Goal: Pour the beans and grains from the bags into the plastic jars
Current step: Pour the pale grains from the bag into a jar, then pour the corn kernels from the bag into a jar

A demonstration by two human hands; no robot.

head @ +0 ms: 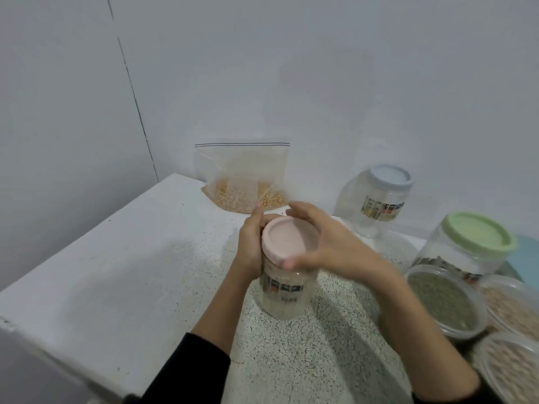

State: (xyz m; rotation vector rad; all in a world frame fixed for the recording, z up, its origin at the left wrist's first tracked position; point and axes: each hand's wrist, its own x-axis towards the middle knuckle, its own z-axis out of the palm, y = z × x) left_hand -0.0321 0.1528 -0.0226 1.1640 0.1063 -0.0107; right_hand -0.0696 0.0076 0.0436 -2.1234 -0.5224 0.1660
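The left hand (250,246) wraps round the side of the clear jar (284,290) on the speckled surface (175,258). The right hand (323,243) curls over its pink lid (287,239). The bag of yellow grains (243,182) stands just behind the jar. If the lid pops off fast, the light jar could tip or bump the bag over.

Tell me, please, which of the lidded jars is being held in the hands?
The jar with the pink lid: the left hand grips its side and the right hand its lid. The blue-lidded jar and green-lidded jar stand untouched.
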